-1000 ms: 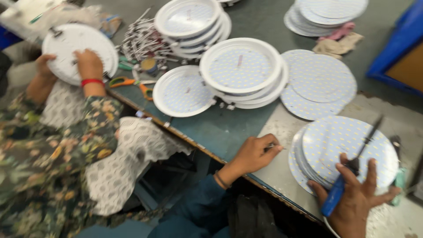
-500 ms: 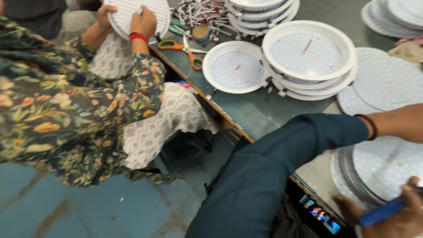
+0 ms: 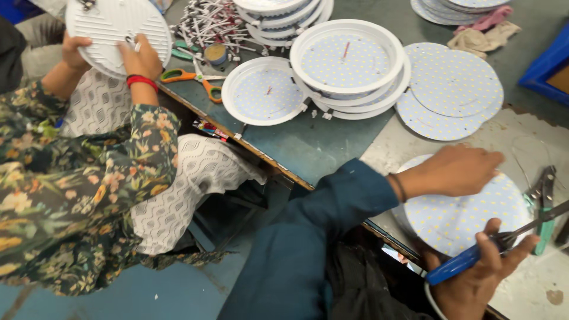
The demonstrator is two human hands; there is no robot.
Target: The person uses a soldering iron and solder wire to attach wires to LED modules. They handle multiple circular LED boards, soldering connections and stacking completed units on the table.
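My left hand [image 3: 459, 172], in a blue sleeve, reaches across my body and lies on a stack of round white LED boards [image 3: 456, 222] at the table's near right, fingers curled over the top board's far edge. My right hand [image 3: 483, 275] is below the stack, closed around a blue-handled screwdriver [image 3: 456, 266] whose metal shaft points up and right over the board's edge.
A co-worker in a flowered sleeve at left holds a round white lamp housing [image 3: 115, 32]. On the table are orange scissors [image 3: 195, 77], white housings with LED boards [image 3: 349, 56], loose boards [image 3: 453, 89], a wire bundle [image 3: 210, 24], green-handled pliers [image 3: 542, 207] and a blue crate [image 3: 548, 65].
My left hand has come off the table edge and swung right onto the stack of boards. The view has shifted left and down, then back. My right hand keeps the screwdriver.
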